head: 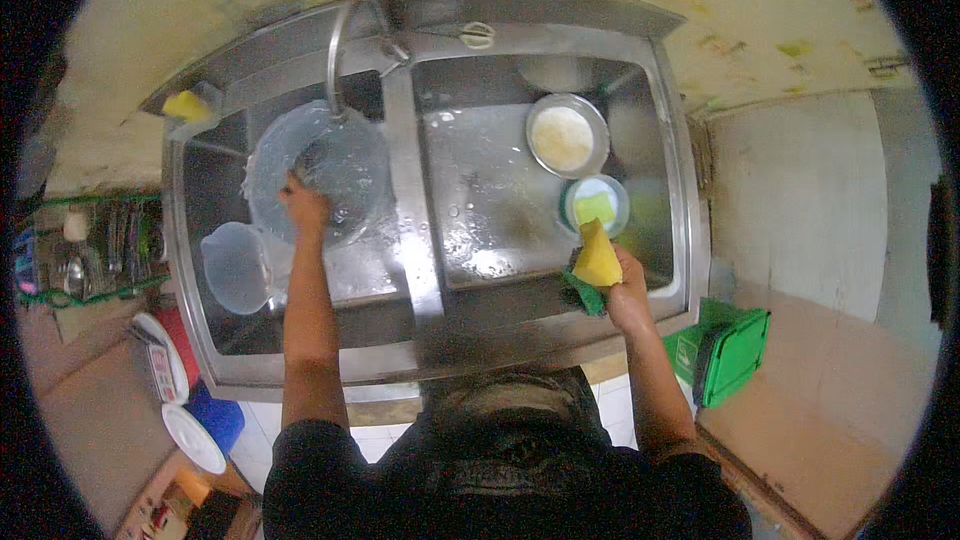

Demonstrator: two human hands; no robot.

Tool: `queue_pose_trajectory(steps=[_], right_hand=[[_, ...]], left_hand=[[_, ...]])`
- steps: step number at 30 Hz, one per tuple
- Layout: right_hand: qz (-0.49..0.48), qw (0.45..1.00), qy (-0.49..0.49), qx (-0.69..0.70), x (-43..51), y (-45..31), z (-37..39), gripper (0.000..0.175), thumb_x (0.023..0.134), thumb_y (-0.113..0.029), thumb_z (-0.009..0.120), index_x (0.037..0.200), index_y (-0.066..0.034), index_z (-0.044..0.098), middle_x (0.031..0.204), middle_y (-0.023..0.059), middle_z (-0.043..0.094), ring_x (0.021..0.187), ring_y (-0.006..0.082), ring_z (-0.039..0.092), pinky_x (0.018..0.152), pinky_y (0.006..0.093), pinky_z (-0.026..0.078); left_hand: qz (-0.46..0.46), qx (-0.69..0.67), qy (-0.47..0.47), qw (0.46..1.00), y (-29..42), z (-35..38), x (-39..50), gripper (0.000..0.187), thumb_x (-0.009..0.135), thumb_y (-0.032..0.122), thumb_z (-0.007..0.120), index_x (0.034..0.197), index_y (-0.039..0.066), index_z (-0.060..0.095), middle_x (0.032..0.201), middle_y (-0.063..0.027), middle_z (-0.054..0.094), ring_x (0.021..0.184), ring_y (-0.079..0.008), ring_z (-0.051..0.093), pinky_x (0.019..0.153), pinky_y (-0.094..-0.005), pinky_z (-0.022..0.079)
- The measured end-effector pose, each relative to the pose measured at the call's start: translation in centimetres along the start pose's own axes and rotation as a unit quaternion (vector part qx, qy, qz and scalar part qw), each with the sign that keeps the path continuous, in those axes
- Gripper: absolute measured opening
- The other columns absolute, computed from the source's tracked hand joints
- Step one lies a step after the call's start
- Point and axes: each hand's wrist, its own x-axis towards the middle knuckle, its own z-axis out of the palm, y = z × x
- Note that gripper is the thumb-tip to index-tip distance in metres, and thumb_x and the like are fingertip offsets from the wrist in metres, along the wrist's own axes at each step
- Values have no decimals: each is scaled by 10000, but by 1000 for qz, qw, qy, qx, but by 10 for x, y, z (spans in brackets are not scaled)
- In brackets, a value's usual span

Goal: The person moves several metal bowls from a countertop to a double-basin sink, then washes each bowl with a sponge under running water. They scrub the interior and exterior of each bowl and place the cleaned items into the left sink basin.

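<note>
My left hand [306, 208] reaches over a large clear plastic tub [274, 142] in the left sink basin. A dark, blurred shape shows just beyond its fingers, and whether they grip anything is unclear. The tub sits under a curved metal faucet [335, 52] and seems to hold water. In my right hand [631, 292] is a yellow sponge [597, 256], and a green scouring cloth or pad [585, 294] hangs beside it. Just beyond that hand stands a small round container [619, 199] with a light green-yellow block [595, 208] inside.
A metal bowl [604, 136] with pale, foamy contents stands in the right basin [480, 180]. A translucent plastic jug [236, 270] lies in the left basin. Another yellow sponge [186, 106] rests on the sink's back left corner. A green lidded bin [735, 360] stands at right.
</note>
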Motion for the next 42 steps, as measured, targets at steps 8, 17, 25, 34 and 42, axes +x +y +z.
queue_pose_trajectory(steps=[8,17,25,34,42], right_hand=[[141,963,53,222,-20,45,-24,410,771,-6,703,1164,-32,589,1005,6,629,922,142,598,835,280,463],[213,940,107,246,-23,51,-77,551,768,78,695,1275,-48,519,1093,41,597,989,192,602,864,351,520],[174,944,-10,281,-24,50,-152,777,659,-28,833,1346,-20,470,1220,99,590,1075,260,604,906,408,536],[204,933,-36,294,20,97,-129,733,691,-58,824,1334,-40,474,1222,69,587,1082,217,605,936,348,495],[186,928,2,323,19,92,-136,674,735,7,760,1336,-35,457,1228,87,582,1074,243,610,908,376,536]], left_hand=[[-103,40,-86,990,70,-113,-38,396,800,359,731,923,-14,679,908,-184,701,778,-323,687,727,-434,527],[90,-278,-162,943,392,39,-80,226,805,244,714,880,40,652,799,-141,630,787,-303,612,750,-413,492],[-58,61,547,833,340,-172,-30,379,931,213,615,1196,-36,506,1058,-201,585,1007,-361,548,912,-482,403],[-191,-587,87,782,341,-188,-42,517,971,396,441,1309,7,481,1128,-203,639,889,-323,662,821,-422,530],[-222,-420,-257,842,402,106,-53,628,792,437,736,1189,-18,565,988,-150,677,785,-289,678,663,-359,560]])
